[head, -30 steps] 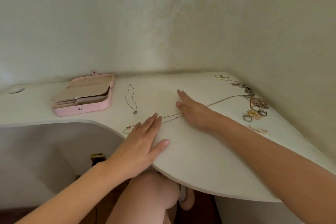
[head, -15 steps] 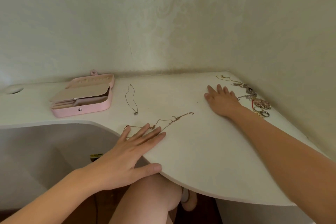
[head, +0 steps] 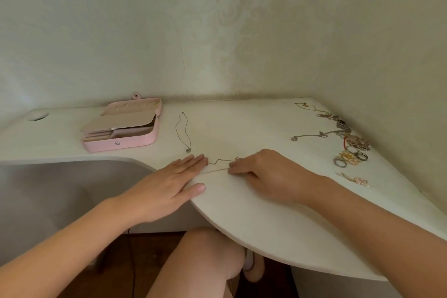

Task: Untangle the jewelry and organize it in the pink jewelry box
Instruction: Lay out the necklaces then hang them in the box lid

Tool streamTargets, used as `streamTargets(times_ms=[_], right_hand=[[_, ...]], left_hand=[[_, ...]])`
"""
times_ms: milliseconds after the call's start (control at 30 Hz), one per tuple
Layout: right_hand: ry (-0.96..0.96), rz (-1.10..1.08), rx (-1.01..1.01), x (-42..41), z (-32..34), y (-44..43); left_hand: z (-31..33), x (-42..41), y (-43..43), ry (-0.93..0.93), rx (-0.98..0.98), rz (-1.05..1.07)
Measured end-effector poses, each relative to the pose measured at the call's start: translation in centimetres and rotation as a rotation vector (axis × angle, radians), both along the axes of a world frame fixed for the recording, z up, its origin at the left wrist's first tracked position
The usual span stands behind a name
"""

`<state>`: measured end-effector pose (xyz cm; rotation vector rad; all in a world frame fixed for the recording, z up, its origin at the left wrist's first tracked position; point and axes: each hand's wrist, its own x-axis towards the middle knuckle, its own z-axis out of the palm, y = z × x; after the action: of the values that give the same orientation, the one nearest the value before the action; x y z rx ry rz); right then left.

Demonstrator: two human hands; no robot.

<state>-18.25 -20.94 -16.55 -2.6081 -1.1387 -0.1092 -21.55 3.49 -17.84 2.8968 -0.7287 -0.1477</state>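
Observation:
A thin gold chain (head: pixel 219 161) lies near the desk's front edge, stretched between my hands. My left hand (head: pixel 169 184) lies flat with straight fingers, its tips on the chain's left end. My right hand (head: pixel 268 174) has its fingers curled down, pinching the chain's right part. The pink jewelry box (head: pixel 135 143) stands open at the back left, with its lid tipped back. A silver pendant necklace (head: pixel 185 133) lies laid out just right of the box. A tangled pile of chains and pendants (head: pixel 348 138) sits along the right wall.
Several rings (head: pixel 339 161) and a pair of earrings (head: pixel 358 180) lie by the right wall below the pile. The white desk (head: pixel 266 213) curves inward in front, over my knee (head: pixel 205 261). A round cable hole (head: pixel 37 116) is at the far left.
My right hand left the pile by the right wall, came back left and took hold of the gold chain. My left hand shifted a little along the chain's left end.

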Motion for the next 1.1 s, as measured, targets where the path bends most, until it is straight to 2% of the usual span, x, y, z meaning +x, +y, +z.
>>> streamTargets(times_ms=[167,267,400,467,600,767,933,1100], right_hand=[[-0.061,-0.354,-0.017,-0.6,-0.2,-2.4],[-0.135,-0.406,-0.129,-0.7,-0.2,-2.5],[-0.122,-0.486,-0.201,-1.2,-0.5,-2.7],[-0.102,-0.497,-0.198,-1.6,-0.4,-3.0],[-0.088,-0.471,-0.131,-2.0,-0.5,-3.9],[-0.063,-0.481,-0.075,-0.5,-1.1,-4.0],[0.102,-0.524,-0.15,3.4,0.0,-3.8],[0.143,-0.527,-0.301,8.0,1.8,-2.6]], left_hand=[[-0.8,-0.7,-0.2,-0.036,-0.031,0.154],[-1.0,-1.4,-0.6,-0.048,-0.038,0.188],[-0.9,-2.2,-0.7,-0.058,-0.041,0.248],[-1.0,-2.5,-0.5,-0.062,-0.064,0.23],[-1.3,-2.7,-0.2,-0.095,-0.055,0.044],[-0.4,-2.5,0.6,-0.098,-0.043,-0.019],[-0.2,-2.5,0.6,-0.043,-0.095,-0.061],[-0.5,-1.4,1.0,-0.051,-0.14,-0.018]])
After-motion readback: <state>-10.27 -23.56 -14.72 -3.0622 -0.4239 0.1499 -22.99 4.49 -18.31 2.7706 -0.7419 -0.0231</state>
